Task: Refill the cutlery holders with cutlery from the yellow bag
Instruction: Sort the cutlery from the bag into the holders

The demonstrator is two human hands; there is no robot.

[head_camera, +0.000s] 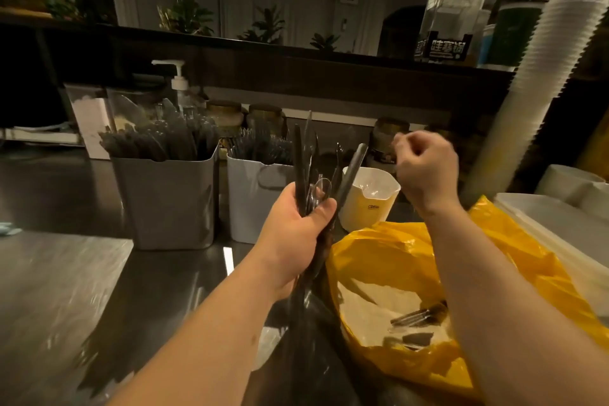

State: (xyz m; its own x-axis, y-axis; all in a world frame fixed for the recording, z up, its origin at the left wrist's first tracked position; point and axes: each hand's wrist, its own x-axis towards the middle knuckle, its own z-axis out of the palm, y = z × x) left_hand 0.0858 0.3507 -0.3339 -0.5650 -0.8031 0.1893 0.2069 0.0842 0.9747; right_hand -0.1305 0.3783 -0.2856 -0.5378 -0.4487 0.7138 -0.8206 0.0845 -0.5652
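- Left hand (pixel 296 224): forearm reaches in from the lower edge, just left of the yellow bag (pixel 389 250). The palm faces right and the fingers and thumb are wrapped tight round a bundle of dark cutlery (pixel 301 161).
- Bundle of dark cutlery: held near its middle. The upper ends fan out above the fist and the lower ends hang below it, beside the bag's left edge. It holds a mix of dark and clear plastic pieces.
- Right hand (pixel 425 168): forearm rises across the yellow bag, with the hand lifted above the bag's far edge. The fingers are curled inward towards the thumb. Motion blur hides whether they pinch anything.
- Yellow bag: lies open on the steel counter (pixel 66 273), mouth up. A few loose forks (pixel 418 315) lie on its pale lining.
- Grey holder (pixel 168 201): stands beyond and left of the bag, crowded with dark cutlery standing upright.
- White holder (pixel 253 204): sits between the grey holder and the bag, also stocked, behind the left hand's bundle.
- Measuring cup (pixel 369 204): pale yellow, just beyond the bag's far edge, below the right hand.
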